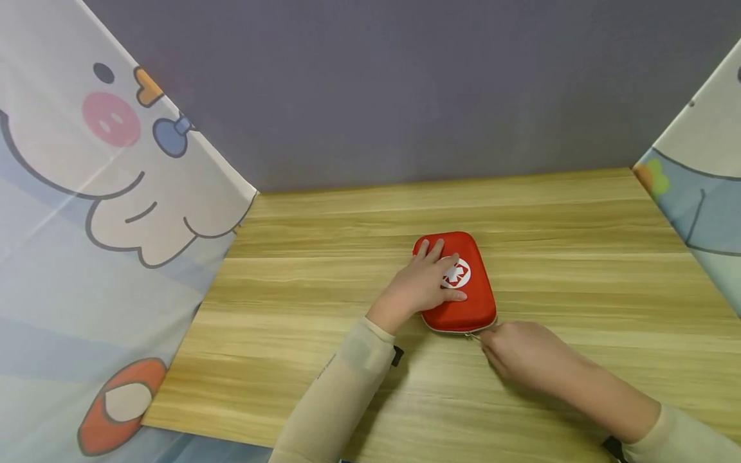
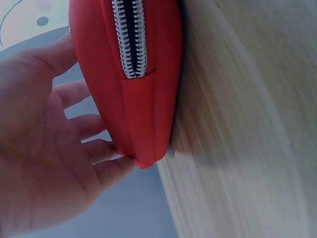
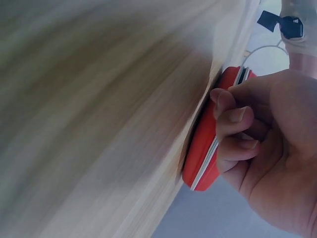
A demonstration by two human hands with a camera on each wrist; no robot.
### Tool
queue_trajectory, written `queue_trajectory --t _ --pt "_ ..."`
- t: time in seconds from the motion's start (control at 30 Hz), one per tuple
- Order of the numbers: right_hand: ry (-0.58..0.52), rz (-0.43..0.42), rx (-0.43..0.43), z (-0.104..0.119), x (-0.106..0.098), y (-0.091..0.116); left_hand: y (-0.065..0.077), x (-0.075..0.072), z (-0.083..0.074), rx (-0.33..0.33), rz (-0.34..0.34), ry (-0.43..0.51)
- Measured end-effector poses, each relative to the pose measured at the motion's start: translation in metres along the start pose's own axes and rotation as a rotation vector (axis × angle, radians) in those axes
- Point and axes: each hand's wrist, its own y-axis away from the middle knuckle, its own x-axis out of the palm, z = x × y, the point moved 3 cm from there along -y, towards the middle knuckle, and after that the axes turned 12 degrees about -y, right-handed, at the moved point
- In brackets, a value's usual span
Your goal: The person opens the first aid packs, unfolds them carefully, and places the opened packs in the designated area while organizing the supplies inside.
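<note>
Beige sleeves (image 1: 338, 399) came nearest the lens, running up from the bottom edge towards my two hands. Flat on the wood-grain table (image 1: 324, 289) lay a red zippered first-aid case (image 1: 477, 296) with a round white emblem (image 1: 457, 276) on top. My left hand (image 1: 421, 283) rested across it with fingers spread, steadying it without gripping; my right hand (image 1: 523, 354) was curled, thumb and forefinger pinching what I took for the zipper pull (image 1: 473, 335) at the near end. Along one side, two rows of silver zipper teeth (image 2: 131, 39) stood apart with a dark gap between them.

Too light a press from my left hand, I judged, could let a tug swivel or drag the whole case. Pulling out of line with the track might jam the zipper at the rounded corner, and so small a tab could slip from my fingertips.

My curled fingers covered most of that pull, even from the right wrist. My left hand hid part of the emblem, and I could not make out anything inside the case.
</note>
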Motion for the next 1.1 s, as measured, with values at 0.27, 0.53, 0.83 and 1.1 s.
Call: queue_trajectory --t 0.27,0.53,0.83,1.1 --pt "-0.002 -0.010 -0.017 -0.014 -0.006 0.008 0.001 0.002 -0.001 0.006 -0.010 -0.002" --pt "0.016 -0.050 -0.039 -0.022 -0.014 0.015 0.003 0.002 0.001 -0.003 0.004 -0.005" --pt "0.026 -0.069 -0.052 -0.031 -0.017 0.017 0.002 0.005 0.000 0.007 0.005 -0.025" --pt "0.039 -0.070 -0.052 -0.045 -0.022 0.015 0.002 0.006 0.001 0.012 0.013 -0.047"
